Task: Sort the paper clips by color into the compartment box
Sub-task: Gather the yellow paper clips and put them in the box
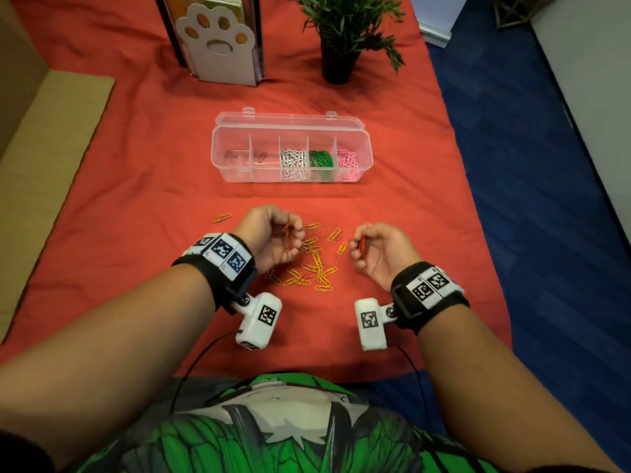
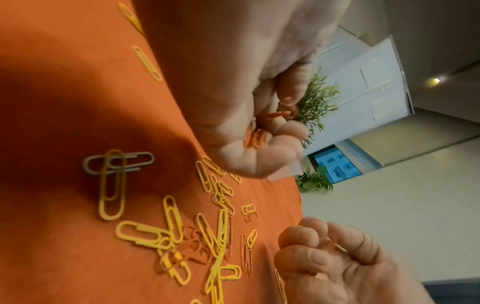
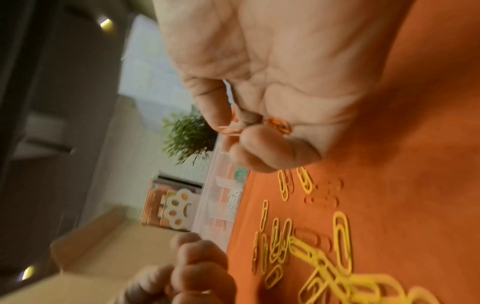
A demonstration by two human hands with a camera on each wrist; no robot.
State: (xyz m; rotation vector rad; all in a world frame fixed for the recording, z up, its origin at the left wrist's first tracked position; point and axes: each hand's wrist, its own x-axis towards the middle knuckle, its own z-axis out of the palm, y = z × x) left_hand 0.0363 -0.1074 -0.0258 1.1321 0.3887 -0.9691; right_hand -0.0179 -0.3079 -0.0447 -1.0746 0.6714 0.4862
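Note:
A clear compartment box [image 1: 365, 148] lies open on the red cloth, with white clips [image 1: 292, 163], green clips [image 1: 321, 160] and pink clips [image 1: 347, 163] in its three right cells and one red clip [image 1: 262, 156] in the second cell. Loose yellow clips [image 1: 316, 259] lie scattered between my hands, with a few red ones among them. My left hand [image 1: 276, 238] grips a bunch of red clips [image 1: 289, 233] in curled fingers. My right hand [image 1: 374, 250] grips another bunch of red clips [image 1: 362, 249]. Both hands hover just above the pile.
A paw-print holder [image 1: 220, 46] and a potted plant [image 1: 341, 39] stand at the back of the cloth. A single yellow clip [image 1: 222, 218] lies left of my left hand. A grey clip [image 2: 119, 164] lies under a yellow one. Blue floor [image 1: 529, 165] runs along the right.

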